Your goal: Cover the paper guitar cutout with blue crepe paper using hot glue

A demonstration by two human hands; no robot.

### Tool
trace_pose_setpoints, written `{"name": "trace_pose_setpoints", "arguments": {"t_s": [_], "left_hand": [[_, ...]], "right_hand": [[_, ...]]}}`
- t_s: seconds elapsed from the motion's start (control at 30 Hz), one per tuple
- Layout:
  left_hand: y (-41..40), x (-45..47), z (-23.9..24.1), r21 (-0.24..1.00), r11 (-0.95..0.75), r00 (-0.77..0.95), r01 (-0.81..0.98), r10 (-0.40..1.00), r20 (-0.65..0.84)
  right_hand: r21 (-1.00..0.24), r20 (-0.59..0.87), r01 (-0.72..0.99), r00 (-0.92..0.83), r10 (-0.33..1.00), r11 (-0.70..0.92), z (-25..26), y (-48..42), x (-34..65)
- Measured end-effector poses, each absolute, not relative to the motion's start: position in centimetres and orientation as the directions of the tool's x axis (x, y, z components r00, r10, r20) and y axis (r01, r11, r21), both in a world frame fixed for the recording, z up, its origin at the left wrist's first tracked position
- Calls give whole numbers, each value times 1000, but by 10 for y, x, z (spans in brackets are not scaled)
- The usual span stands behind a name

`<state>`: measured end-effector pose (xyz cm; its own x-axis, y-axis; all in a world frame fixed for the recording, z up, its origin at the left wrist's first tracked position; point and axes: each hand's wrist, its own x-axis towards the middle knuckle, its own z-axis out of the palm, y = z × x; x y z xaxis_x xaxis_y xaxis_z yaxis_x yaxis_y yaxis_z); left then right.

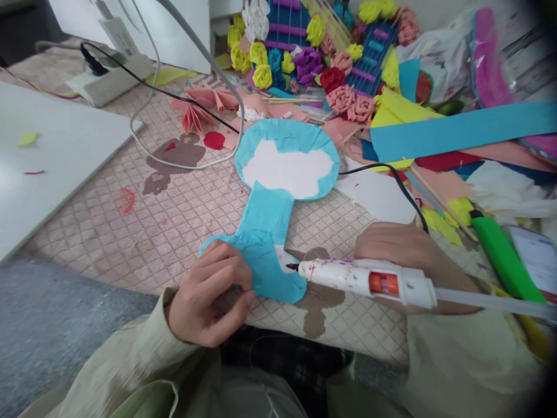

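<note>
A cutout point(265, 209) with an oval top, a narrow neck and a wider base lies flat, covered in blue crepe paper. White shows in the middle of its oval and on a patch at the base's right side. My left hand point(213, 293) is closed, its curled fingers gripping the base's left part and the thumb near the index finger. In my right hand point(400, 252) is a white hot glue gun point(361, 278), with a clear glue stick in its back end. Its dark nozzle points left, at the white patch on the base. The gun hides part of my right fingers.
A power strip point(111, 78) with plugs sits at the back left beside a white board point(52, 151). Cables loop across the patterned cloth. Crepe-paper flowers point(261, 64), blue paper strips point(461, 130) and scraps crowd the back and right. A green tube point(505, 255) and a phone point(535, 255) lie at right.
</note>
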<state>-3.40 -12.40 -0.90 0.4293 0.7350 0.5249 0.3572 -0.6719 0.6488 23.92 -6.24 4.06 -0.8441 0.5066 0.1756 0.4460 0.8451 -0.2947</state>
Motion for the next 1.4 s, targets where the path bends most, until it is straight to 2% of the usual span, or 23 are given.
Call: {"name": "trace_pose_setpoints", "arguments": {"t_s": [1.1,1.4], "left_hand": [[-124,-34,-8,644,-670,435,369,737,517],[-124,-33,-10,650,-671,431,357,735,522]], "right_hand": [[-189,114,502,-842,527,844,51,-73,241],[-198,96,524,-831,548,829,55,-73,243]]}}
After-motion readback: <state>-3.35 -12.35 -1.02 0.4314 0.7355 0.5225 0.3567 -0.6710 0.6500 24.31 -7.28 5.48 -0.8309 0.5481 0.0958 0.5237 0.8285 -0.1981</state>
